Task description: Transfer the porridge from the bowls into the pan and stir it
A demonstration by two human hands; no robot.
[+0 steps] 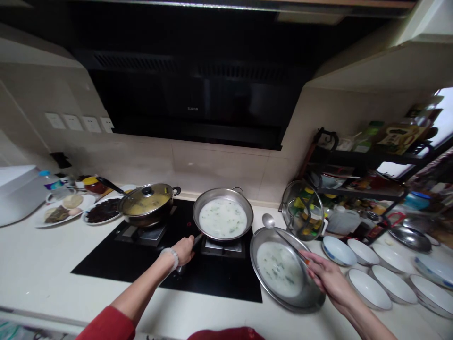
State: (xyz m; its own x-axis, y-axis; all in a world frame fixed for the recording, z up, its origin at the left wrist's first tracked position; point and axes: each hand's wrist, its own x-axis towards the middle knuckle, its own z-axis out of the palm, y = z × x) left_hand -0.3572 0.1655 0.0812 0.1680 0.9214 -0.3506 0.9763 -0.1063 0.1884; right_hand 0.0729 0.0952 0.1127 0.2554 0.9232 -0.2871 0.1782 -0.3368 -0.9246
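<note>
Kitchen: white countertop (42, 274) with inset black glass cooktop (106, 259); black range hood (191, 85) overhead on a pale tiled wall.

Left hand (184, 251), with pale beaded bracelet (173, 257): fingers closed around the long pan handle (198, 239). Round silver metal pan (249, 215) is over the right-hand burner; contents: white liquid (222, 218) with green bits.

Right hand (329, 278): fingers closed on the handle end of a long-handled metal spoon (268, 220), orange near the grip. Spoon slants across a wide silver metal basin (313, 289), its bowl beyond the far rim; contact with rim cannot be told. Basin is on the countertop, right of the cooktop, and also holds white liquid with greens.

Left burner: dark wok (146, 221) under a clear glass lid (155, 200). Right of basin: grouped white ceramic bowls (368, 288).
</note>
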